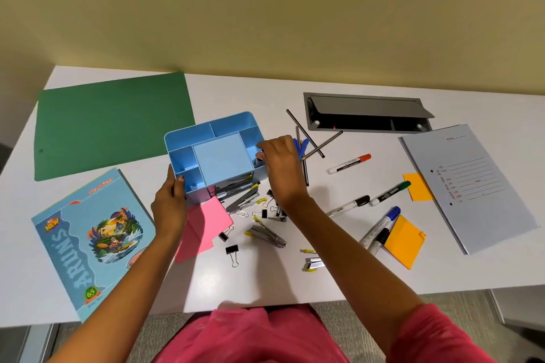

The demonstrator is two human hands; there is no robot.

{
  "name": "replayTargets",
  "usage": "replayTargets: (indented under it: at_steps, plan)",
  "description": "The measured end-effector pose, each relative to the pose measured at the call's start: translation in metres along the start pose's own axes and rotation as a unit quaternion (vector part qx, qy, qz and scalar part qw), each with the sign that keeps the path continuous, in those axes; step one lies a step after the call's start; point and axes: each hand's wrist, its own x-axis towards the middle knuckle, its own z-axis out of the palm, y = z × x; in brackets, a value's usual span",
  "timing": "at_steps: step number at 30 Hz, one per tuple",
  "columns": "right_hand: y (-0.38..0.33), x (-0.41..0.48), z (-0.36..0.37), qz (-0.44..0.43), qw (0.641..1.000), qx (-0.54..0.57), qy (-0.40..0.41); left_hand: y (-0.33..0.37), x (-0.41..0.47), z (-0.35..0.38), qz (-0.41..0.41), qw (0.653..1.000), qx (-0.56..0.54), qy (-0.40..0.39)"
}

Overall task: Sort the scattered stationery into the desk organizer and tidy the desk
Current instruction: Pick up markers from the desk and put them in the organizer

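Seen from above, the blue desk organizer [233,121] stands mid-left on the white desk [265,280], just beside the green folder [112,124]. The left hand [169,203] grips its near-left corner, thumb hooked over the rim. The right hand [280,162] hovers at the organizer's right compartment with its fingers curled, though I cannot tell whether it holds anything; markers [349,163], staplers [267,234] and binder clips [232,250] lie scattered close by.

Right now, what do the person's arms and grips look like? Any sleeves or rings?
Both forearms are bare: no gloves, watch or bangles. The left grip and right grip show no rings that I can see. A short pink sleeve covers the right upper arm; the left sleeve is out of view.
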Motion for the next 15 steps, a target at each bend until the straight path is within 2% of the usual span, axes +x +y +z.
replayTargets:
  at_steps: [4, 8, 11, 13, 15]
  plan:
    - [0.001, 0.002, 0.006, 0.016, 1.0, -0.015, 0.016, 0.001, -0.002, 0.001, -0.002, 1.0, -0.004, 0.001]
    - [0.005, -0.001, -0.009, 0.029, 0.996, 0.018, 0.084, -0.001, 0.0, 0.0, 0.001, 1.0, 0.019, 0.006]
    - [0.026, -0.013, -0.028, 0.105, 0.977, 0.041, 0.179, -0.001, 0.001, 0.0, 0.011, 1.0, 0.027, 0.004]
    - [0.05, -0.026, -0.034, 0.16, 0.966, 0.037, 0.201, -0.002, 0.001, 0.0, 0.015, 0.999, 0.031, 0.006]
    - [0.077, -0.042, -0.039, 0.253, 0.946, 0.048, 0.196, -0.002, 0.001, 0.001, 0.015, 0.999, 0.03, 0.009]
